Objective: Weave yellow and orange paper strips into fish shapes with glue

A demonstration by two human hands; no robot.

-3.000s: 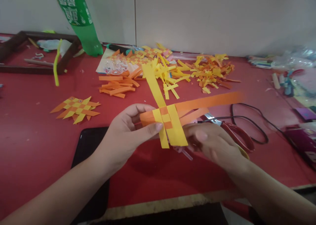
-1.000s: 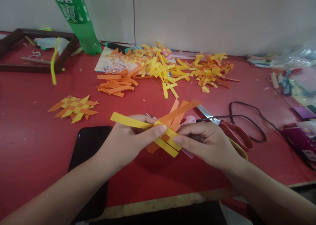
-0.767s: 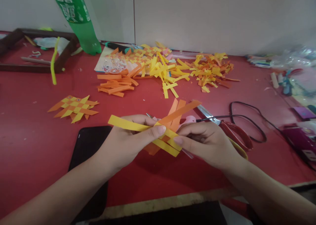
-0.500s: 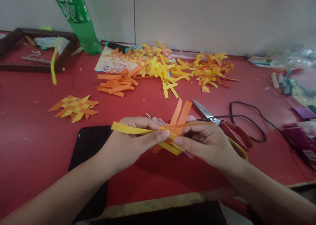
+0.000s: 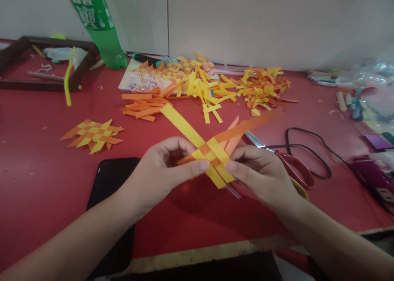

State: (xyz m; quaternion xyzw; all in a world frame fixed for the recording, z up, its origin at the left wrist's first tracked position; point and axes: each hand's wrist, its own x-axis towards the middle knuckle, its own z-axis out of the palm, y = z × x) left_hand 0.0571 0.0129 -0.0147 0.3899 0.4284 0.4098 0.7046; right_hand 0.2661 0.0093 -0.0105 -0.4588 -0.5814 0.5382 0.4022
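A small weave of yellow and orange paper strips point(image 5: 212, 155) is held above the red table point(image 5: 46, 178) between both hands. My left hand point(image 5: 163, 172) pinches its left side with thumb over fingers. My right hand point(image 5: 261, 176) grips its right side, fingers curled. A long yellow strip point(image 5: 181, 125) runs from the weave up to the left, and a long orange strip point(image 5: 249, 124), blurred by motion, runs up to the right.
A finished woven paper piece point(image 5: 94, 135) lies at the left. Piles of orange strips point(image 5: 144, 104) and yellow scraps point(image 5: 209, 90) lie behind. Red-handled scissors point(image 5: 286, 166), a black cable point(image 5: 310, 149), a black phone point(image 5: 111, 190), a green bottle point(image 5: 98, 24) and a dark wooden frame point(image 5: 46, 63) are around.
The weave has been turned from edge-on to face up. The yellow strip swung from pointing left to up-left, and the orange strip swung out to the right.
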